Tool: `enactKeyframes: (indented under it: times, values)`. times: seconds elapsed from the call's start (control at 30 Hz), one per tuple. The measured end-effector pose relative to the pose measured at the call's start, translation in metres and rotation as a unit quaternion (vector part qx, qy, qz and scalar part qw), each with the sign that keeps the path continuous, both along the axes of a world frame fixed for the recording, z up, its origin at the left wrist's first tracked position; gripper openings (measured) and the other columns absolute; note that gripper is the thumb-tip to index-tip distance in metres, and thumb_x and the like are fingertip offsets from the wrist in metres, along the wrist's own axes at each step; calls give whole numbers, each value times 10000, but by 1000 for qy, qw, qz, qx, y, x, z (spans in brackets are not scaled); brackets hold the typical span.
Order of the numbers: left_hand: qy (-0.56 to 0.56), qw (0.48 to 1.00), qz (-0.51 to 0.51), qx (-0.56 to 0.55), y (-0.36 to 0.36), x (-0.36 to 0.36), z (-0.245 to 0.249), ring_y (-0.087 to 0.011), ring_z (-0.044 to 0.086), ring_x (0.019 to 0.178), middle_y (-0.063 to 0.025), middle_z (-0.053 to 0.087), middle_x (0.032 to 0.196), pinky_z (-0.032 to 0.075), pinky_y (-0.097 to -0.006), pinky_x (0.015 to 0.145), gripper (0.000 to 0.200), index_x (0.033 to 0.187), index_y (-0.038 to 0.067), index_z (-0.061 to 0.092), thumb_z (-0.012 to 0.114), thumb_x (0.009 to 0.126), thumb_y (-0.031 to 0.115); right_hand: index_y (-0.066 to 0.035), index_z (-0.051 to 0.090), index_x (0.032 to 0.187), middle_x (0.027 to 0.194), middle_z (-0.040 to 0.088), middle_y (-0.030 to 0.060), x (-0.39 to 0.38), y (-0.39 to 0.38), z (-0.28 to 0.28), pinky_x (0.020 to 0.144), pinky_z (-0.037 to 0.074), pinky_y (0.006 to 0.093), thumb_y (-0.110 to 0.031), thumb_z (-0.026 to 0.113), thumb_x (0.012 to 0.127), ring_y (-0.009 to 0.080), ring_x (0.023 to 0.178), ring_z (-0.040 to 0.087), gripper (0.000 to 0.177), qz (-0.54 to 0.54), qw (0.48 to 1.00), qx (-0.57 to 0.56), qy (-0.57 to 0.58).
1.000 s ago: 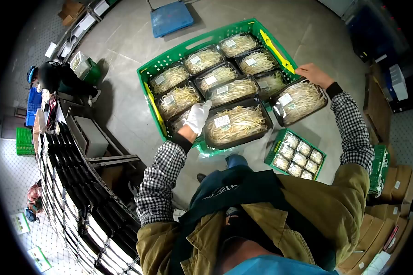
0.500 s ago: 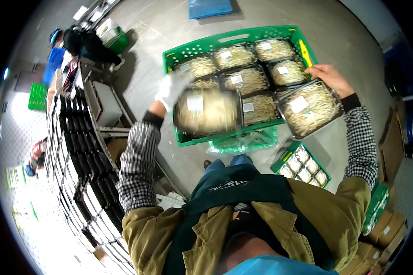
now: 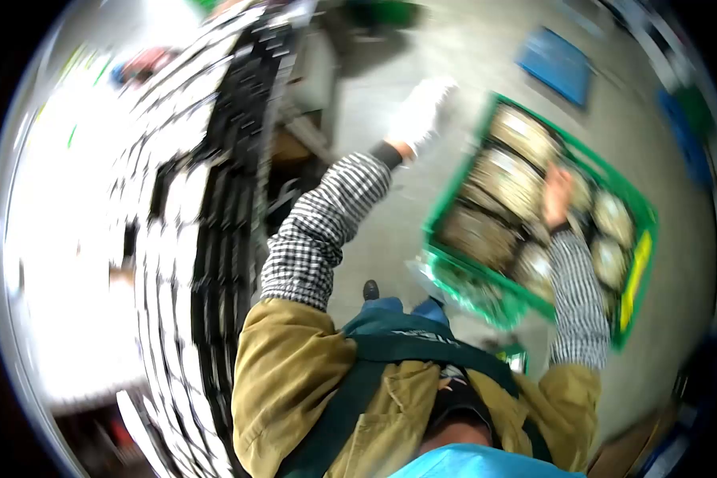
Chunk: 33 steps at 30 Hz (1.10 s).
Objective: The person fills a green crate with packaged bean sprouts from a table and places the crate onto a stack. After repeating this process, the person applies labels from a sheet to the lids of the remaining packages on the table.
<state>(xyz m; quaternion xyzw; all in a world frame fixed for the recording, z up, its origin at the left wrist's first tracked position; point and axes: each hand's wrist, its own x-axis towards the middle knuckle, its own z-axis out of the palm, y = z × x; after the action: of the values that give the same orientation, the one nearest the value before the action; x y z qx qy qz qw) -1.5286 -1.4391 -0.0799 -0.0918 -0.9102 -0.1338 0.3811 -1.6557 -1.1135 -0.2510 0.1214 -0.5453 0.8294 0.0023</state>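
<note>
My left hand [image 3: 426, 115], in a white glove, is stretched out left of the green crate [image 3: 526, 291], over the floor. Motion smears its fingers, and I see no pack in it. My bare right hand [image 3: 558, 195] reaches into the crate, its fingers extended among the packs and holding nothing visible. Black trays of pale sprouts under clear film fill the crate, among them a sprout pack [image 3: 514, 182] just left of that hand. The hand and forearm hide some of the packs. A yellow strip [image 3: 635, 279] marks the crate's right end.
Tall stacks of black trays [image 3: 223, 263] stand on my left. A blue lid or board [image 3: 555, 66] lies on the floor beyond the crate. Plastic film [image 3: 462, 283] hangs over green plastic below the crate's near side. A smaller green crate [image 3: 514, 358] shows by my apron.
Both hands have let go of the two packs they held. My left hand has moved away from the crate; my right is now over the packs. The view has swung towards the tray stacks.
</note>
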Motion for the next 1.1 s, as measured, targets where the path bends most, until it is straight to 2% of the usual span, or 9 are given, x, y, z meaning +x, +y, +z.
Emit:
enactKeyframes:
  times: [0.1, 0.23, 0.37, 0.43, 0.5, 0.67, 0.9, 1.03, 1.1]
  values:
    - [-49, 987, 60, 139, -54, 129, 27, -256, 587, 893, -139, 546, 1084, 486, -331, 789, 416, 1190, 63, 498, 636, 811, 163, -8, 573, 988, 974, 613, 135, -31, 17, -10, 752, 449, 363, -291, 515, 905, 253, 850, 566, 300, -165, 840, 494, 153]
    - [21, 942, 331, 53, -203, 293, 37, -267, 581, 923, -139, 554, 1079, 470, -347, 813, 427, 1203, 65, 481, 630, 821, 186, 28, 585, 1034, 1007, 610, 181, -65, -20, 68, 809, 447, 379, -290, 461, 937, 303, 901, 576, 355, -251, 820, 493, 147]
    - [218, 743, 607, 179, -359, 455, 29, -291, 582, 932, -180, 586, 1047, 436, -394, 842, 358, 1083, 3, 543, 531, 870, 290, 4, 566, 1118, 1084, 607, 136, -12, -206, 170, 825, 452, 315, -263, 455, 952, 251, 959, 578, 334, -87, 857, 404, 309]
    - [116, 619, 745, 217, -438, 537, 26, -324, 576, 938, -200, 581, 1087, 433, -407, 841, 398, 1098, -26, 540, 444, 900, 306, 4, 572, 1070, 1033, 621, 109, 57, -320, 205, 820, 447, 286, -237, 474, 946, 193, 942, 581, 288, -2, 861, 365, 356]
    - [-411, 456, 789, 31, -489, 584, 46, -373, 561, 1001, -213, 595, 1077, 426, -410, 869, 429, 1082, -30, 568, 387, 912, 319, -20, 573, 1063, 1009, 615, 80, 115, -423, 219, 807, 442, 271, -225, 484, 942, 157, 935, 567, 254, 102, 860, 363, 345]
    - [-32, 448, 782, 432, -614, 640, 9, -350, 511, 1129, -242, 564, 1142, 367, -380, 963, 747, 1133, -87, 545, 208, 897, 537, -41, 633, 912, 913, 632, 111, 243, -678, 243, 784, 448, 342, -210, 568, 853, 277, 880, 579, 190, 239, 769, 273, 526]
    - [22, 492, 814, 310, -655, 654, -41, -345, 598, 898, -253, 580, 1008, 482, -395, 741, 601, 1052, -81, 446, 468, 861, 488, -60, 604, 927, 879, 599, 108, 303, -887, 196, 821, 400, 396, -307, 524, 866, 274, 933, 515, 267, 178, 584, 376, 697]
    - [-42, 583, 807, 84, -681, 697, -80, -308, 615, 639, -209, 629, 726, 468, -418, 585, 405, 822, -52, 600, 506, 850, 342, -42, 589, 885, 824, 608, 104, 320, -895, 212, 787, 396, 408, -337, 573, 828, 269, 879, 530, 301, 142, 603, 419, 664]
    - [222, 630, 698, 257, -651, 688, -32, -204, 504, 488, -105, 522, 502, 409, -403, 499, 358, 598, -18, 559, 509, 829, 250, -44, 586, 866, 784, 609, 111, 322, -892, 222, 769, 391, 403, -340, 586, 817, 266, 834, 542, 300, 157, 600, 460, 635]
